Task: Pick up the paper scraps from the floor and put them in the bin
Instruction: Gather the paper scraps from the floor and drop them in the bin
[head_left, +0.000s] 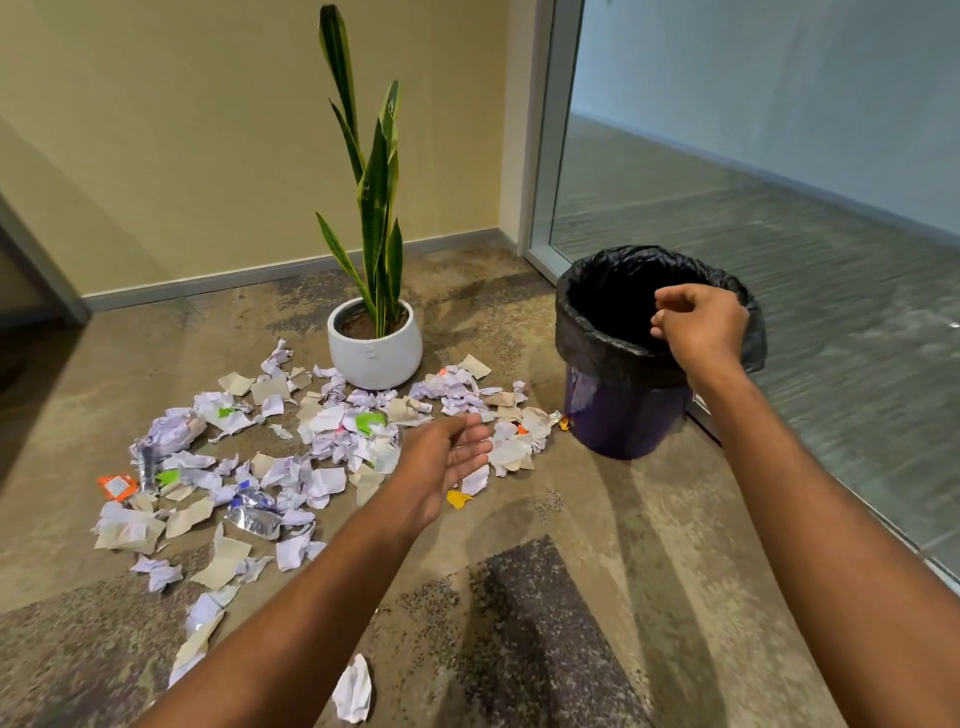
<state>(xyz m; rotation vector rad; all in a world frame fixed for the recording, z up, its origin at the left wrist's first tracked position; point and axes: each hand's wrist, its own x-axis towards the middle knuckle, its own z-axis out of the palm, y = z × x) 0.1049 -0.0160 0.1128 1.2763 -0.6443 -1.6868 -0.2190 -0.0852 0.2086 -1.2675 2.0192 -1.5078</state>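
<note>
Several crumpled white, lilac and tan paper scraps (322, 441) lie spread over the carpet between the plant pot and the bin. The purple bin (631, 415), lined with a black bag (587, 332), stands at the right by the glass wall. My right hand (696, 325) hovers over the bin's open mouth with its fingers loosely curled downward, and I see nothing in it. My left hand (441, 462) is stretched out above the scraps, palm turned sideways, fingers relaxed and empty.
A snake plant in a round white pot (375, 353) stands behind the scraps. Foil wrappers (254, 517) and an orange packet (118, 486) lie among the paper. One crumpled sheet (353, 688) lies near my left forearm. A glass wall (779, 208) runs along the right.
</note>
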